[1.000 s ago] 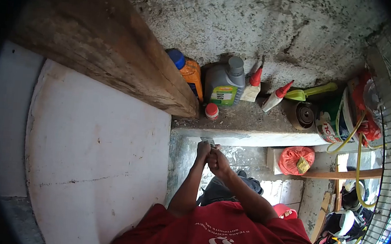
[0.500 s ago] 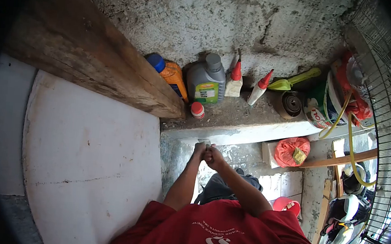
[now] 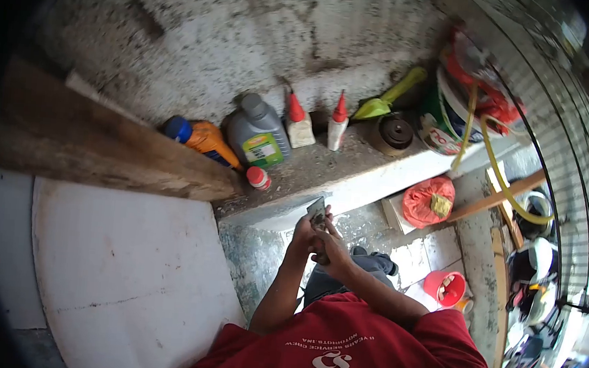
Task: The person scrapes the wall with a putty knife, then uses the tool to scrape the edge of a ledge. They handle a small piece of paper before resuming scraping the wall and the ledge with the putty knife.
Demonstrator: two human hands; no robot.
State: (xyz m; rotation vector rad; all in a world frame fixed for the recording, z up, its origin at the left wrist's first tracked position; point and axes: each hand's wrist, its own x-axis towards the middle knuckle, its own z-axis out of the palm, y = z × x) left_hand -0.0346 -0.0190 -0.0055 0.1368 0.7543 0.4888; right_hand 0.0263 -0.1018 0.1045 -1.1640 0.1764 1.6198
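Note:
Both my hands meet in front of the concrete ledge (image 3: pixel 287 194), below its front edge. A small flat grey piece (image 3: pixel 316 210) sticks up out of them, tilted; its exact nature is unclear. My left hand (image 3: pixel 303 234) is wrapped round its lower part. Fingers of my right hand (image 3: pixel 331 246) are closed against the same piece from the other side. On the ledge behind stand a grey bottle (image 3: pixel 258 133), an orange bottle (image 3: pixel 211 143), a small red-capped bottle (image 3: pixel 259 178) and two red-tipped glue bottles (image 3: pixel 300 123).
A wooden beam (image 3: pixel 117 156) and white panel (image 3: pixel 129 268) lie to the left. At right are a green scoop (image 3: pixel 384 102), a brown roll (image 3: pixel 394 133), a bucket (image 3: pixel 441 116), a red bag (image 3: pixel 426 203), a red tub (image 3: pixel 445 287) and a wire rack (image 3: pixel 558 170).
The head view has shifted and turned, so the ledge items appear further left. The grey piece now shows more clearly above my hands, and the red tub is more fully visible.

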